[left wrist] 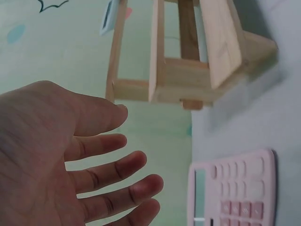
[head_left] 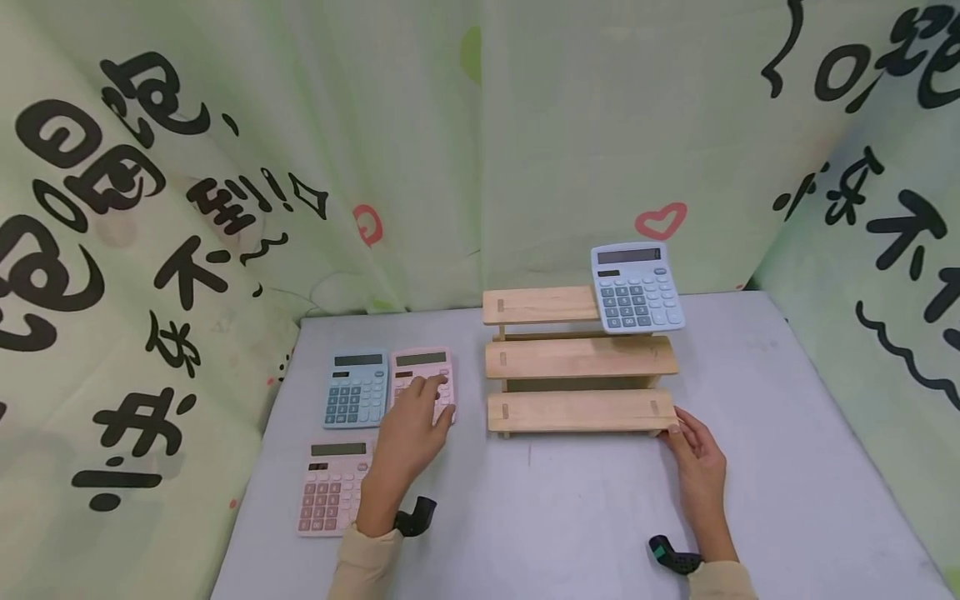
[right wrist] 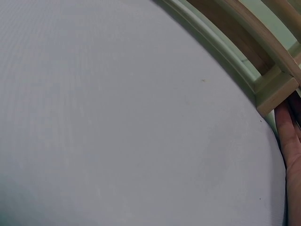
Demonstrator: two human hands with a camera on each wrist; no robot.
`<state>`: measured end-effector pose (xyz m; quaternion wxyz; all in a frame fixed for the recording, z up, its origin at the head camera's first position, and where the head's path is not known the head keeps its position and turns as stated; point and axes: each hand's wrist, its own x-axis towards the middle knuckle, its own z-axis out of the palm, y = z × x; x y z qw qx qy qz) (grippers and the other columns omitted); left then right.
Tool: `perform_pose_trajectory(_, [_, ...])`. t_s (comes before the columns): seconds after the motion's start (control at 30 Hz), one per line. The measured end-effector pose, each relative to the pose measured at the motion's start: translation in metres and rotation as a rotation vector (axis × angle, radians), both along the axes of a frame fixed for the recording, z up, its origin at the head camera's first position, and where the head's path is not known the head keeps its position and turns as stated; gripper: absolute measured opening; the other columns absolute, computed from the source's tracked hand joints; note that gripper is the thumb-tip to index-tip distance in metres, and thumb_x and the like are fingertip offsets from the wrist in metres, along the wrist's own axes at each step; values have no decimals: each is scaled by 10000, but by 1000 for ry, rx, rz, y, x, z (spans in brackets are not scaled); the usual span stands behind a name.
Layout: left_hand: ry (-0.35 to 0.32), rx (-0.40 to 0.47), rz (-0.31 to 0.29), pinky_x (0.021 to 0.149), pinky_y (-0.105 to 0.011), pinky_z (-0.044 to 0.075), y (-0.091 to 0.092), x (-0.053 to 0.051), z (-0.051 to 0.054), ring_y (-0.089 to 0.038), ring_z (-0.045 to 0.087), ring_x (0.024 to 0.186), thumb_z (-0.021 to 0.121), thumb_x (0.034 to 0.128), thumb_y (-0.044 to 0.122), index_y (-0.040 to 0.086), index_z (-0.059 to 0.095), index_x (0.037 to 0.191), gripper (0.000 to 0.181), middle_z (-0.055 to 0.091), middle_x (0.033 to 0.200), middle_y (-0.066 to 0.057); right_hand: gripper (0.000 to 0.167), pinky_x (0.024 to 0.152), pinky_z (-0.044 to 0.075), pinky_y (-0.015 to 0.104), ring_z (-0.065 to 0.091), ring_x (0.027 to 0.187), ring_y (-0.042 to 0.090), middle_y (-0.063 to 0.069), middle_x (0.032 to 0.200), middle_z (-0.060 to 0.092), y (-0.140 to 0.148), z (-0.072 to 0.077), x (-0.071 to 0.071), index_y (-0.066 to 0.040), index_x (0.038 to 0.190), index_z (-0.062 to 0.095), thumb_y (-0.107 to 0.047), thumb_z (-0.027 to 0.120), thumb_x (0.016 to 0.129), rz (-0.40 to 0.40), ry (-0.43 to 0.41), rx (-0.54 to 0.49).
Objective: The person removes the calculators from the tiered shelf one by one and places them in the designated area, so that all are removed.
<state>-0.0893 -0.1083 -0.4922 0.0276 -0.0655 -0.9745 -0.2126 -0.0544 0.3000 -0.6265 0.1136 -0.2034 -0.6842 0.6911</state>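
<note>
My left hand (head_left: 411,433) is over a pink calculator (head_left: 422,360), its fingers spread and bent a little above the keys. In the left wrist view the fingers (left wrist: 110,172) are apart with nothing between them, and the pink calculator (left wrist: 235,188) lies beyond them. My right hand (head_left: 701,462) holds the front right corner of a three-step wooden rack (head_left: 581,410) between thumb and fingers. Only part of that hand (right wrist: 289,136) shows in the right wrist view, at the rack's end (right wrist: 277,92). A pale blue calculator (head_left: 637,287) leans on the rack's top step, at the right.
A blue calculator (head_left: 356,392) lies left of the pink one. Nearer the front is another pink calculator (head_left: 326,492), partly behind the left forearm. The white table (head_left: 555,517) meets a printed green curtain (head_left: 420,167) at the back and sides.
</note>
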Motion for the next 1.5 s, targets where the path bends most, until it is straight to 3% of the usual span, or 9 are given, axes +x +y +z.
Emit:
perform_pose_trajectory(0.23, [30,-7,-87,673,-297,540,26,-16,11,-204,672,933,689,1008,254,124,602,1403,425,677,1160,-72,497,914,521,48,656,1117,-82,-157,1191,688,-1,-1,-1,-53,1506,519,-219,628,1051,10,1,6])
perform_pose_trajectory(0.4, [42,8,-144,614,-264,497,45,-27,14,-172,639,884,668,1019,259,123,589,1417,429,669,1147,-57,485,915,530,60,664,1113,-75,-149,1180,695,-1,-1,0,-28,1497,522,-190,625,1051,6,27,15])
perform_pose_trajectory(0.63, [3,100,-195,742,-339,586,69,-37,18,-203,683,1016,642,1038,279,138,581,1429,420,675,1202,-67,488,905,522,44,663,1096,-86,-168,1164,697,-1,0,1,-31,1498,522,-192,629,1050,4,23,31])
perform_pose_trajectory(0.83, [-15,179,-237,760,-341,559,87,-49,15,-192,652,988,614,1046,281,148,596,1408,386,677,1203,-47,492,909,522,45,658,1109,-87,-168,1180,692,-1,1,1,-35,1503,517,-199,626,1052,8,20,33])
perform_pose_trajectory(0.9, [-46,257,-257,796,-341,570,93,-52,14,-190,666,1012,601,1054,281,146,601,1407,377,681,1217,-44,493,909,519,41,659,1104,-89,-170,1176,692,0,1,1,-39,1505,517,-203,625,1053,10,19,38])
perform_pose_trajectory(1.1, [-206,685,-313,1040,-352,563,108,-62,9,-214,663,1205,584,1071,224,109,596,1409,357,679,1311,-64,486,910,522,45,668,1090,-83,-161,1167,694,-2,0,2,-29,1496,523,-195,627,1052,11,29,32])
perform_pose_trajectory(1.37, [-379,1055,-255,993,-406,599,125,-70,7,-296,674,1246,583,1068,219,83,588,1423,380,685,1359,-114,486,913,524,50,669,1095,-81,-154,1167,692,-2,-2,1,-15,1492,520,-188,628,1051,5,44,34])
perform_pose_trajectory(1.5, [-493,1202,-232,1060,-488,570,130,-74,6,-365,667,1272,566,1076,225,40,550,1464,431,677,1395,-151,489,910,527,53,671,1094,-81,-158,1171,694,-2,-1,1,-11,1492,518,-185,632,1049,9,46,27])
